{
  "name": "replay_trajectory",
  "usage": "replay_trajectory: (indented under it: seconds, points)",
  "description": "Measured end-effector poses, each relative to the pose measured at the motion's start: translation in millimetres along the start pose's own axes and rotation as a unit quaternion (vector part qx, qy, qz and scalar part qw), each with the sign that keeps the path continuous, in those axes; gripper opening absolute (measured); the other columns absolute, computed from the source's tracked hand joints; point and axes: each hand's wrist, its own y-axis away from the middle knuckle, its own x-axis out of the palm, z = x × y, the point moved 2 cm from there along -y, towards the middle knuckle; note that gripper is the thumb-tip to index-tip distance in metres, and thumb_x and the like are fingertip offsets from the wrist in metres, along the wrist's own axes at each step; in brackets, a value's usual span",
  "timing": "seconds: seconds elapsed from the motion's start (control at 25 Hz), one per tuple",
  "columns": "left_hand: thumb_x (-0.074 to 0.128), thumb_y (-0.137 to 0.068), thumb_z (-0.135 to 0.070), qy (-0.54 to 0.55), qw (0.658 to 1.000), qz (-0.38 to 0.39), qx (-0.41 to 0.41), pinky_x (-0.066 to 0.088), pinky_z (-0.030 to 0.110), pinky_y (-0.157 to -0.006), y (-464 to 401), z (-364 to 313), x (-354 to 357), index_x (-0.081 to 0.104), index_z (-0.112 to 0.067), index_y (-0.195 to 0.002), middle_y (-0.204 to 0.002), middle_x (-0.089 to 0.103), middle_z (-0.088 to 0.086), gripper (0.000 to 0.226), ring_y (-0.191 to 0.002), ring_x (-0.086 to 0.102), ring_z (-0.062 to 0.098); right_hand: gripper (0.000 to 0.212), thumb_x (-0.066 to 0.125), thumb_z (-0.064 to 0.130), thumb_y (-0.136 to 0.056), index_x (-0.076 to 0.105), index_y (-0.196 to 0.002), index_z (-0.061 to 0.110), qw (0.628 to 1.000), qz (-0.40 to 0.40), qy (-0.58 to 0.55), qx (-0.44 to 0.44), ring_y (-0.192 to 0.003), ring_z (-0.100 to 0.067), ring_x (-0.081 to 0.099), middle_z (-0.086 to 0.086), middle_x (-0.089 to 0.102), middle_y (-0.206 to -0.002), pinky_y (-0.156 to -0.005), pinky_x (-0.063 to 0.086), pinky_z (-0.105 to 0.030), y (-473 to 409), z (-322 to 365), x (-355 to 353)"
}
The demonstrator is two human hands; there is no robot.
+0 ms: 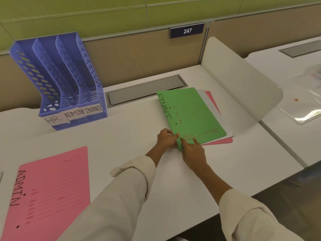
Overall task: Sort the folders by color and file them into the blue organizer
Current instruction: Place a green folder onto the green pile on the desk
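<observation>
Green folder (190, 113): near corner pinched by left grip (165, 138) and right grip (192, 150); risk, white folder (211, 106) beneath drags along

Likely an office: partitioned desk (132, 136), numbered plate (187, 30), labelled blue organizer (57, 79).

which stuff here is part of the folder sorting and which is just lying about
Part of the job:
green FINANCE folder, gripped by left hand and right hand
white folder and pink folder beneath it
pink ADMIN folder
blue organizer

Lying about:
247 sign
grey cable flap
clear plastic sheet
</observation>
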Motion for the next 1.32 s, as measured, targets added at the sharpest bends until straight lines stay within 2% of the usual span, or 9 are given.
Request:
replay_trajectory:
  seconds: [0.08, 0.16, 0.32, 0.48, 0.72, 0.92, 1.08, 1.2, 1.32]
  points:
    - [0.08, -0.076, -0.024, 0.029, 0.999, -0.014, -0.032, 0.063, 0.041, -0.066, -0.8, 0.0, 3.2, 0.053, -0.016, -0.088, -0.097, 0.072, 0.014, 0.031, -0.073, 0.074, 0.03, 0.051, 0.077, 0.006, -0.068, 0.067, -0.118, 0.006, 0.999, 0.011, -0.046, 0.012, -0.06, -0.036, 0.068, -0.01, 0.071, -0.067, -0.05, 0.056, -0.039, -2.6, 0.2, -3.5]
    - [0.079, -0.078, -0.023, 0.028, 0.999, -0.025, -0.037, 0.062, 0.041, -0.069, -0.7, -2.2, 7.6, 0.055, -0.016, -0.076, -0.086, 0.071, 0.012, 0.024, -0.071, 0.073, 0.031, 0.05, 0.067, 0.012, -0.079, 0.061, -0.128, 0.01, 0.994, 0.017, -0.107, 0.015, -0.056, -0.034, 0.064, -0.01, 0.071, -0.072, -0.047, 0.053, -0.035, -3.2, -1.7, -3.1]
    - [0.072, -0.074, -0.014, 0.001, 0.998, -0.05, -0.033, 0.062, 0.039, -0.072, -1.2, 0.4, 16.3, 0.058, -0.015, -0.068, -0.088, 0.072, 0.012, 0.016, -0.078, 0.071, 0.029, 0.044, 0.059, 0.02, -0.082, 0.063, -0.125, 0.014, 0.972, 0.012, -0.232, 0.044, -0.068, -0.027, 0.07, -0.002, 0.077, -0.086, -0.062, 0.058, -0.038, -5.9, -12.6, -9.4]
    - [0.055, -0.083, -0.008, 0.103, 0.992, -0.067, -0.025, 0.055, 0.038, -0.078, 5.6, 1.9, 7.8, 0.056, -0.012, -0.092, -0.101, 0.066, 0.012, 0.01, -0.091, 0.065, 0.029, 0.033, 0.066, 0.012, -0.084, 0.068, -0.116, 0.007, 0.949, 0.001, -0.301, 0.097, -0.09, -0.024, 0.072, -0.006, 0.076, -0.1, -0.084, 0.057, -0.037, -19.7, -23.6, -22.4]
    - [0.05, -0.095, -0.002, 0.303, 0.951, -0.066, -0.014, 0.057, 0.045, -0.083, 37.3, 14.2, -56.5, 0.056, -0.012, -0.106, -0.104, 0.065, 0.008, 0.016, -0.092, 0.065, 0.028, 0.059, 0.068, 0.03, -0.084, 0.049, -0.132, 0.001, 0.945, -0.044, -0.234, 0.225, -0.125, -0.038, 0.045, -0.018, 0.055, -0.132, -0.097, 0.046, -0.052, -23.3, -21.3, -27.0]
    - [0.048, -0.096, 0.001, 0.366, 0.927, -0.084, -0.019, 0.056, 0.038, -0.069, 81.8, 56.6, -133.0, 0.055, -0.006, -0.113, -0.105, 0.065, 0.011, 0.02, -0.087, 0.065, 0.026, 0.075, 0.075, 0.029, -0.083, 0.038, -0.142, 0.004, 0.887, 0.035, -0.39, 0.245, -0.122, -0.035, 0.053, -0.019, 0.055, -0.134, -0.101, 0.044, -0.04, -25.1, 11.3, -35.6]
    - [0.054, -0.094, 0.0, 0.331, 0.935, -0.122, -0.034, 0.058, 0.039, -0.072, 125.9, 116.2, -166.9, 0.057, -0.005, -0.114, -0.104, 0.067, 0.01, 0.02, -0.093, 0.066, 0.029, 0.072, 0.081, 0.021, -0.078, 0.044, -0.139, 0.012, 0.864, 0.082, -0.446, 0.221, -0.113, -0.026, 0.057, -0.013, 0.061, -0.126, -0.093, 0.049, -0.035, 5.4, 53.9, -32.6]
    - [0.065, -0.086, -0.011, 0.165, 0.963, -0.208, -0.036, 0.055, 0.033, -0.073, 156.5, 163.6, -175.0, 0.066, -0.01, -0.099, -0.101, 0.072, 0.009, 0.013, -0.091, 0.068, 0.027, 0.066, 0.078, 0.013, -0.079, 0.047, -0.137, 0.01, 0.873, 0.097, -0.438, 0.194, -0.101, -0.024, 0.06, -0.014, 0.063, -0.118, -0.082, 0.048, -0.031, 48.0, 79.7, -26.1]
    - [0.065, -0.083, -0.015, 0.034, 0.963, -0.264, -0.041, 0.052, 0.029, -0.069, 180.4, 192.4, -168.1, 0.069, -0.007, -0.093, -0.093, 0.072, 0.008, 0.014, -0.083, 0.066, 0.025, 0.064, 0.076, 0.01, -0.08, 0.047, -0.137, 0.005, 0.891, 0.11, -0.395, 0.193, -0.099, -0.027, 0.061, -0.016, 0.064, -0.117, -0.083, 0.045, -0.029, 85.7, 98.7, -16.7]
